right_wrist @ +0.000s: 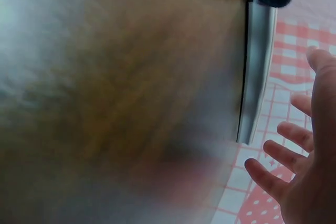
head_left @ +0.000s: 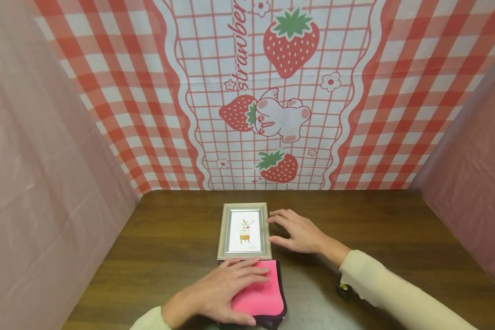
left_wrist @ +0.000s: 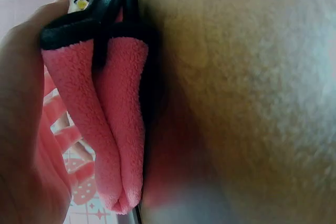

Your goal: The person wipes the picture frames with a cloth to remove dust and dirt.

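A picture frame (head_left: 221,233) with a pale border lies flat on the table, its print showing a potted plant on a small stand. Just in front of it is a folded pink cloth (head_left: 266,298) with dark edging; the left wrist view shows its fuzzy pink layers (left_wrist: 121,103). My left hand (head_left: 227,288) rests on top of the cloth with fingers extended. Beside the frame's right edge is my right hand (head_left: 299,231), fingers spread and loosely bent, fingertips very near it. The right wrist view shows the frame's side (right_wrist: 259,77) and the hand (right_wrist: 307,166) gripping nothing.
The brown wooden table (head_left: 169,233) extends to both sides. A strawberry-print checked curtain (head_left: 338,114) hangs behind it, with pink cloth walls (head_left: 45,183) at left and right. A small dark item with a yellow detail (head_left: 343,288) shows under the right sleeve.
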Demonstrator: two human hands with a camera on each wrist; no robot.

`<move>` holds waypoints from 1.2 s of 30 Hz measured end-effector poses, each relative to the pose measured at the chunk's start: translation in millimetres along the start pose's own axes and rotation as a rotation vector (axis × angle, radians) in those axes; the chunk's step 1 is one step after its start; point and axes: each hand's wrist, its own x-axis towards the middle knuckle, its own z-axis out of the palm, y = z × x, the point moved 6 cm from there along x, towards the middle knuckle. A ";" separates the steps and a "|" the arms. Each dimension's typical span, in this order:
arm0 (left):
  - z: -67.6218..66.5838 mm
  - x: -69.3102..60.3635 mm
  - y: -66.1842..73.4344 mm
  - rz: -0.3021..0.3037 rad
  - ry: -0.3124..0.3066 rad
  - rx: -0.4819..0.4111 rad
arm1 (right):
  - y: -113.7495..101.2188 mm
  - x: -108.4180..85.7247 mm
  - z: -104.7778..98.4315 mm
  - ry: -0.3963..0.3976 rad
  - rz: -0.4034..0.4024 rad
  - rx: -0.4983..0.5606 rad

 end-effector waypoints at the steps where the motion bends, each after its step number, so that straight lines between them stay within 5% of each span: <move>1: 0.3 -0.1 0.9 0.011 -0.002 0.010 | 1.2 1.8 -0.5 -0.002 0.005 0.003; 9: 10.9 2.6 4.7 0.074 -0.093 0.046 | 17.0 16.1 1.5 -0.038 0.059 0.023; 20: 14.5 7.8 6.4 0.084 -0.159 0.145 | 28.8 24.1 11.1 -0.114 0.084 0.070; 36: 10.4 13.4 2.7 0.030 -0.202 -0.059 | 38.0 33.0 21.7 -0.201 0.124 0.091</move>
